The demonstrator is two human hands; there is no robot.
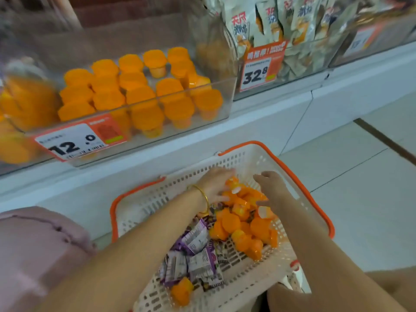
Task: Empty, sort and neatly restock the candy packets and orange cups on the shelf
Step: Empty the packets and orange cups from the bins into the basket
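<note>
Cups [243, 226] heaped in basket [299, 183], far right part; packets [195, 255] beside them, nearer left. Shelf cups [135, 86] in rows in clear bin [226, 104] above. Left hand [215, 185] on heap, blurred, grip unclear. Right hand [273, 188] spread loosely over heap, holding nothing.

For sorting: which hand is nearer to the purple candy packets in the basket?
Left. The left hand is just beyond the packets, wrist above them; the right hand is farther right, over the orange cups.
</note>
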